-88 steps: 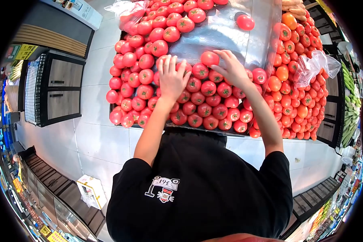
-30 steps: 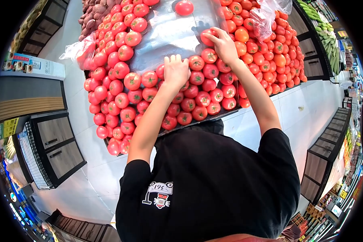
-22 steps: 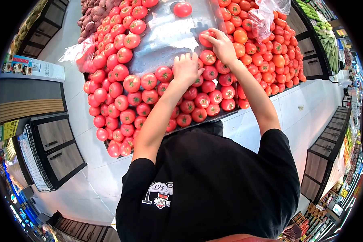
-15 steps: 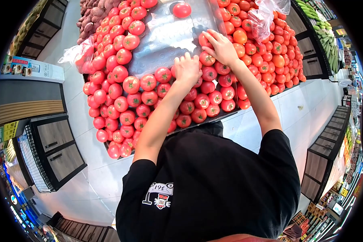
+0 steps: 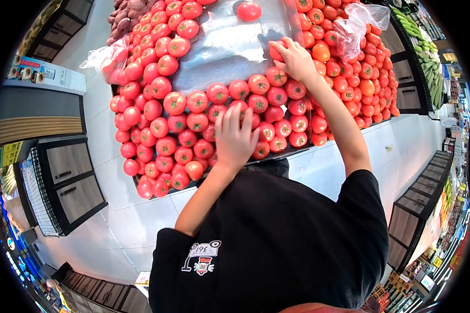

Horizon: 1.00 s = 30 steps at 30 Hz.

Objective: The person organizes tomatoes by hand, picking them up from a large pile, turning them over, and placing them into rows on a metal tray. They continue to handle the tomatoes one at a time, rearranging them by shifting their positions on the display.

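Tomatoes point(image 5: 197, 121) under both hands, head view
Left hand point(image 5: 236, 136) lies flat, fingers spread, on the front rows. Right hand point(image 5: 296, 60) curls around 1 tomato point(image 5: 275, 51) (mostly hidden by fingers) at the edge of the bare metal tray point(image 5: 219, 47); a lone tomato point(image 5: 249, 10) sits farther back.

Black short-sleeved T-shirt point(image 5: 277, 240), printed logo point(image 5: 201, 257)

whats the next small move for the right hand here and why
Probably set the tomato in the right hand down on the bare tray, just behind the back row. The hand is closed on it at the tray's edge, open metal lies beyond, and the left hand rests flat on the front tomatoes, likely steadying them.
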Tool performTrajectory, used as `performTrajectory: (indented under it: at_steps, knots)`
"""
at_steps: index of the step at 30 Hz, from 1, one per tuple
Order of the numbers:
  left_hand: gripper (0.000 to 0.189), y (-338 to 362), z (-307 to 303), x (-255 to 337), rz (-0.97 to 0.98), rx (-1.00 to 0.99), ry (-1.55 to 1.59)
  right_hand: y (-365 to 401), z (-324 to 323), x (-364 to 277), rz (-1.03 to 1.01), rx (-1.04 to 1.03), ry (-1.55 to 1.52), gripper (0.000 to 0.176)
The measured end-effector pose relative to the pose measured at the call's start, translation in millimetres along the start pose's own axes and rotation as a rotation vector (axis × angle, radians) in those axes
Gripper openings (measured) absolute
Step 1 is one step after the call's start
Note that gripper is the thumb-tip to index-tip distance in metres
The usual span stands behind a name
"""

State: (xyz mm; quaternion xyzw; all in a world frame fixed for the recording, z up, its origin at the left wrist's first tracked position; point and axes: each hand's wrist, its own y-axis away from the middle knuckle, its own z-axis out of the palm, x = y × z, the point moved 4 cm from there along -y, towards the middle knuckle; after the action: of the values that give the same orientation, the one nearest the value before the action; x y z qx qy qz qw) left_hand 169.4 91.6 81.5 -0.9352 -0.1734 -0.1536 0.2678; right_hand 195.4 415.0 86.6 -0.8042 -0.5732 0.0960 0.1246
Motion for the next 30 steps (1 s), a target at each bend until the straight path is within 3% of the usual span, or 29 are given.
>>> performTrajectory:
  at_steps: [3, 6, 8, 11, 16, 21, 25, 28, 29, 30]
  knots:
    - [0.06, 56.6, -21.0, -22.0, -0.084, -0.012, 0.01, -9.2, -0.1, 8.4, -0.011, -0.109, -0.021, 0.064]
    - [0.059, 110.1, -43.6, -48.5, -0.178, 0.025, -0.079, -15.0, -0.4, 22.7, -0.176, -0.013, 0.291, 0.068]
    - [0.06, 143.7, -52.3, -63.6, -0.245, 0.034, -0.21, -17.0, -5.5, 28.1, -0.213, -0.085, 0.487, 0.069]
    - [0.062, 180.8, -57.7, -81.7, -0.348, 0.007, -0.299, -24.9, -19.7, 24.0, -0.226, -0.325, 0.452, 0.057]
    - [0.064, 218.8, -50.1, -94.3, -0.396, 0.029, -0.327, -27.3, -24.2, 22.9, -0.139, -0.475, 0.34, 0.059]
    - [0.067, 229.0, -46.1, -92.3, -0.395, 0.036, -0.311, -25.4, -11.5, 33.1, -0.264, -0.031, 0.27, 0.066]
    - [0.066, 224.9, -47.9, -94.3, -0.381, 0.064, -0.299, -65.9, -17.2, 20.5, -0.158, 0.078, 0.028, 0.068]
    - [0.064, 212.3, -53.4, -94.6, -0.367, 0.075, -0.29, -112.6, -14.4, 7.5, -0.365, 0.174, 0.085, 0.069]
    - [0.063, 208.8, -56.6, -94.5, -0.369, 0.083, -0.293, -125.7, -8.8, 4.1, -0.409, 0.187, 0.079, 0.061]
    - [0.063, 206.8, -59.6, -94.5, -0.371, 0.091, -0.297, -133.4, -8.2, -1.0, -0.427, 0.122, 0.065, 0.061]
